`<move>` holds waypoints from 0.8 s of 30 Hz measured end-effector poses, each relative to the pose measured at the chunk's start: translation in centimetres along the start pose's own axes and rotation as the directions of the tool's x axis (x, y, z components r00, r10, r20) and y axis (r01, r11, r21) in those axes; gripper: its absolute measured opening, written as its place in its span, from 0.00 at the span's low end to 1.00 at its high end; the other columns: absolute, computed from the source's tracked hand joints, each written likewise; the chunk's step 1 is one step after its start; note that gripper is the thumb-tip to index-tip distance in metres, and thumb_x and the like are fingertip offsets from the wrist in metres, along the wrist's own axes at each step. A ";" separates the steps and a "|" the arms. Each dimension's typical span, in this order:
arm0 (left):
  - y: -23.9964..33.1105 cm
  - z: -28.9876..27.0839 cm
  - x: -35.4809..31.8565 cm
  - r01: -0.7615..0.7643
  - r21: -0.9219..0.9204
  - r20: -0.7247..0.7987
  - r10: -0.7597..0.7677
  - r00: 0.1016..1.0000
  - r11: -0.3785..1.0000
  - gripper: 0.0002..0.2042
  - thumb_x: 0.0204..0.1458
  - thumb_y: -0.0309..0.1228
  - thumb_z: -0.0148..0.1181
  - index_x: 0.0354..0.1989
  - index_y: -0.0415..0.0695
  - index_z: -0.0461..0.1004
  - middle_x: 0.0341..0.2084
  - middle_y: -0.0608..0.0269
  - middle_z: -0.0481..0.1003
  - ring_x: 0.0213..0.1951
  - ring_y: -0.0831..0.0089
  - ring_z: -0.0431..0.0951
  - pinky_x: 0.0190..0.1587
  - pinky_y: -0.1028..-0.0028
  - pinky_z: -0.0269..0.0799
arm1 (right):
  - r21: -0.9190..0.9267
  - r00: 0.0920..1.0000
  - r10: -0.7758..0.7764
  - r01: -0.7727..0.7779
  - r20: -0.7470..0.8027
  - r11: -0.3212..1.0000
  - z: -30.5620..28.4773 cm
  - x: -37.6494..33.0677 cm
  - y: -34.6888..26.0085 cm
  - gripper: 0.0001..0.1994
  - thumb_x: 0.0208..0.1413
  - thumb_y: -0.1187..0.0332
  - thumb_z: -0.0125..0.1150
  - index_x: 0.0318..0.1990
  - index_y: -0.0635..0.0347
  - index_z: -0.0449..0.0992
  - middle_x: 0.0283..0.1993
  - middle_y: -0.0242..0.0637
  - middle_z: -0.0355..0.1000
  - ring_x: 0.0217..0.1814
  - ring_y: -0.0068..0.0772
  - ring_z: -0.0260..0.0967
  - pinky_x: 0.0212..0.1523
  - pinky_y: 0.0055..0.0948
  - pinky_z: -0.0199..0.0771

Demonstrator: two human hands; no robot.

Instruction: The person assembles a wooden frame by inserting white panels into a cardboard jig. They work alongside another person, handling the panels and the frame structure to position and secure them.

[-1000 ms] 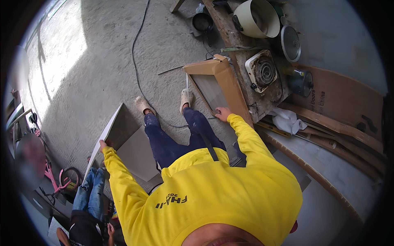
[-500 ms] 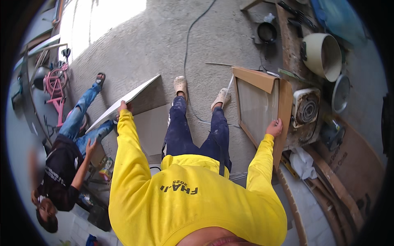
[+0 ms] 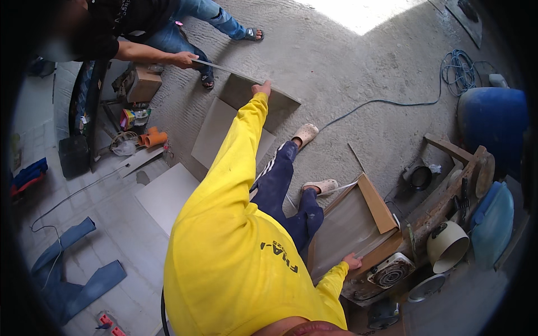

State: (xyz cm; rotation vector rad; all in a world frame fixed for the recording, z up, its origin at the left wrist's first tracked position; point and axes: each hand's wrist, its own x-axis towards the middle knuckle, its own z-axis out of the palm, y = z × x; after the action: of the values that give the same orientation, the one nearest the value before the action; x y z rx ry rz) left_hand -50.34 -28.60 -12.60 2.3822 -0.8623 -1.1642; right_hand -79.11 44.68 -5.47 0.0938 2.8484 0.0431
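My left hand [image 3: 261, 88] is closed on the upper edge of a large grey tile [image 3: 284, 106], which stands tilted on edge off the floor. A person's hand [image 3: 186, 60] in a dark sleeve holds the far left end of that same tile. Beneath it another light tile [image 3: 216, 134] lies flat. At lower right, my right hand [image 3: 352, 261] grips the side of an opened cardboard box [image 3: 379, 208]. Grey tiles [image 3: 344, 224] show inside the box, partly under clear wrap.
A stove burner [image 3: 390, 271], a cream pot [image 3: 447, 245] and a wooden plank stand right of the box. A blue cable [image 3: 386, 103] crosses the rough floor to a coil. A white tile [image 3: 166, 196], jeans [image 3: 81, 280] and orange pipe fittings [image 3: 154, 138] lie to the left.
My view has turned left. My left arm now reaches farther out with the tile, and the other person has stepped closer and taken its far end. My right hand stays on the box.
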 end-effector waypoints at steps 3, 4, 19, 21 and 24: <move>1.4 0.3 -2.9 0.009 0.013 -0.015 -0.008 1.000 1.000 0.43 0.38 0.46 0.57 0.56 0.25 0.48 0.56 0.35 0.55 0.58 0.52 0.57 0.58 0.66 0.55 | 0.014 0.994 0.090 -0.091 0.063 0.996 -1.4 -0.3 -1.2 0.27 0.45 0.63 0.55 0.52 0.73 0.64 0.48 0.58 0.63 0.52 0.50 0.60 0.54 0.36 0.60; 0.5 -0.4 -1.9 0.000 -0.021 -0.063 -0.002 0.998 1.000 0.46 0.37 0.46 0.57 0.58 0.25 0.43 0.58 0.36 0.51 0.61 0.53 0.54 0.60 0.67 0.52 | 0.015 0.995 0.060 -0.061 0.077 0.998 -1.7 -0.1 -2.3 0.27 0.45 0.64 0.56 0.52 0.73 0.64 0.48 0.58 0.63 0.51 0.50 0.60 0.53 0.36 0.60; -5.6 -19.0 -7.0 -0.126 0.989 0.137 -0.182 0.974 0.074 0.20 0.49 0.36 0.48 0.51 0.45 0.68 0.51 0.48 0.66 0.56 0.53 0.63 0.59 0.50 0.49 | -0.012 0.993 0.061 -0.060 0.103 0.998 -3.0 -0.6 -3.1 0.27 0.44 0.65 0.56 0.51 0.75 0.64 0.49 0.60 0.63 0.52 0.53 0.61 0.53 0.36 0.60; -6.3 -19.5 -9.2 -0.258 0.949 0.311 -0.421 0.852 0.179 0.22 0.48 0.40 0.49 0.51 0.44 0.67 0.51 0.49 0.66 0.52 0.56 0.67 0.56 0.60 0.58 | 0.037 0.990 0.114 -0.117 0.089 0.992 -2.1 -0.8 -2.7 0.27 0.44 0.66 0.56 0.52 0.74 0.63 0.49 0.59 0.62 0.52 0.53 0.60 0.54 0.36 0.59; -10.7 -15.8 -8.9 -0.361 0.896 0.406 -0.145 0.903 0.260 0.25 0.50 0.44 0.48 0.54 0.42 0.63 0.48 0.48 0.68 0.50 0.52 0.68 0.56 0.61 0.58 | 0.004 0.997 0.043 -0.043 0.057 0.999 -1.1 -0.3 -1.2 0.27 0.45 0.64 0.56 0.52 0.75 0.63 0.49 0.58 0.61 0.53 0.52 0.58 0.54 0.36 0.58</move>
State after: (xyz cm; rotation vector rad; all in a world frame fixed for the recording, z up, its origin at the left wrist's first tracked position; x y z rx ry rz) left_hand -37.99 -14.00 -3.78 2.8042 -2.5200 -1.2841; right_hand -79.19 43.46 -4.42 0.1552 2.7901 0.0412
